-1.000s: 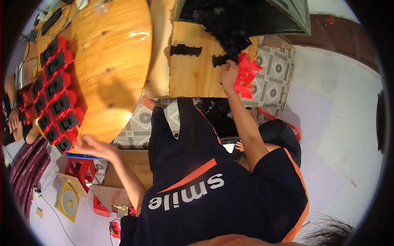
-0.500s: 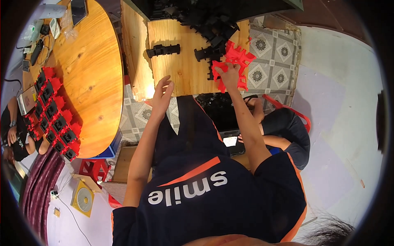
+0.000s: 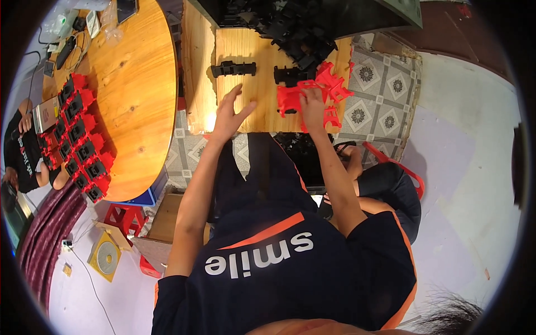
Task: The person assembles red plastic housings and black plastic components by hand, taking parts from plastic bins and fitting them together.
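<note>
My left hand (image 3: 230,117) hovers over the near edge of the wooden board (image 3: 251,47), its fingers apart and nothing in them. Just beyond its fingertips lies a long black plastic part (image 3: 234,68) with notched sides. On the right, my right hand (image 3: 314,114) grips a red plastic part (image 3: 288,98) with cut-out edges; its fingers hide part of it. Other red plastic parts (image 3: 334,86) lie close around that hand. Beyond the red part sits another black plastic part (image 3: 291,75), partly covered.
A heap of black plastic parts (image 3: 304,42) spills from a dark bin (image 3: 368,19) at the far side. To the left, a round wooden table (image 3: 137,111) bears rows of red-and-black assemblies (image 3: 84,151). People sit at left and right; a red chair (image 3: 413,176) is at right.
My right hand has shifted the red part left, away from the other red parts. My left hand's thumb has spread wider. The whole view has shifted slightly.
</note>
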`<state>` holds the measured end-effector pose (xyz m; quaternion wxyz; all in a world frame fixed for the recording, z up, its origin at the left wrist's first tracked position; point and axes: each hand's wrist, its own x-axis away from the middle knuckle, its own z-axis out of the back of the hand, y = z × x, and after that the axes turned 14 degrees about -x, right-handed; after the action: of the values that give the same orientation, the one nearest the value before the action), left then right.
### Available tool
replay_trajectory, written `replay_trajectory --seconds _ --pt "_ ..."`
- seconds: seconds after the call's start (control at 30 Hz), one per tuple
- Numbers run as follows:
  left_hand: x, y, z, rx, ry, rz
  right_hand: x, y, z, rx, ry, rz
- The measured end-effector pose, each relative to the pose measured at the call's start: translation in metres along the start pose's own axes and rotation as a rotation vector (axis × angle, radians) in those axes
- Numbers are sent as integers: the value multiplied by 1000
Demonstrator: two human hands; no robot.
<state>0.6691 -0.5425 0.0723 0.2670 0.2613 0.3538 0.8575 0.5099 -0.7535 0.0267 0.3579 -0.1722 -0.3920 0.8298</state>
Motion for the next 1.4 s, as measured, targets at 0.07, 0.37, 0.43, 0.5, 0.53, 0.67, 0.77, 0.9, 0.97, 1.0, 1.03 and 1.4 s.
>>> replay_trajectory --seconds 0.07,0.37,0.43,0.5,0.53,0.67,0.77,0.9,0.97,1.0,1.03,1.4 --pt "-8 6 10 -119 -105 -87 5 -46 -5 -25 -142 234" --pt "48 -23 65 756 -381 342 -23 -121 -54 -821 -662 -80" --pt "79 -37 65 991 -219 450 -51 -85 -108 -389 -349 305" --pt "105 -46 67 1114 -89 357 -66 -74 -148 -76 -437 360" --pt "116 -44 67 1125 -22 288 -68 -67 -164 257 -494 405" --pt "125 -39 69 1382 131 224 -75 -16 -202 408 -285 698" --pt "114 -28 79 1411 152 502 -92 -13 -193 426 -425 684" --pt "103 -17 89 1270 303 287 -76 -116 -109 -101 -525 505" --pt "95 -15 90 1279 321 221 -50 -186 -50 -319 -539 417" --pt "92 -12 92 1282 335 203 -34 -221 -21 -345 -609 379" --pt "89 -8 94 1294 339 175 -17 -250 -2 -402 -613 421" --pt "88 21 120 1295 362 -28 29 -301 8 -247 -544 711"
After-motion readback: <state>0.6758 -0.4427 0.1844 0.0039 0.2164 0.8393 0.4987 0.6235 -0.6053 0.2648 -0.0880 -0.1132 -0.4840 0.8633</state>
